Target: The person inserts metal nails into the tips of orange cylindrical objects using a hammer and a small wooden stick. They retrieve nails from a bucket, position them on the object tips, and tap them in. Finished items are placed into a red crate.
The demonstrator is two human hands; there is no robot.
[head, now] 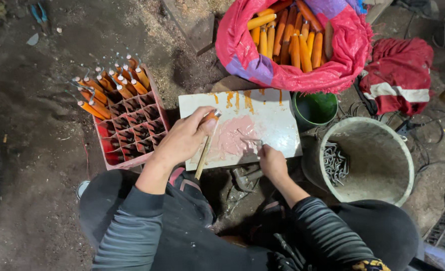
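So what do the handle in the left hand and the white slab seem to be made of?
The handle in the left hand looks like wood: matte, pale shaft, orange end. The white slab looks like glazed ceramic tile, possibly stone: flat, smooth, smeared with pink paste.

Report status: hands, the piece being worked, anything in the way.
Left hand grips an orange wooden handle over the white board. Right hand dips a small metal piece into pink paste. Nothing between them.

crate (132, 135): red, compartmented, orange-handled tools upright in far cells
sack (292, 45): red, full of orange handles
bucket (378, 160): holds metal pieces
bowl (315, 108): green
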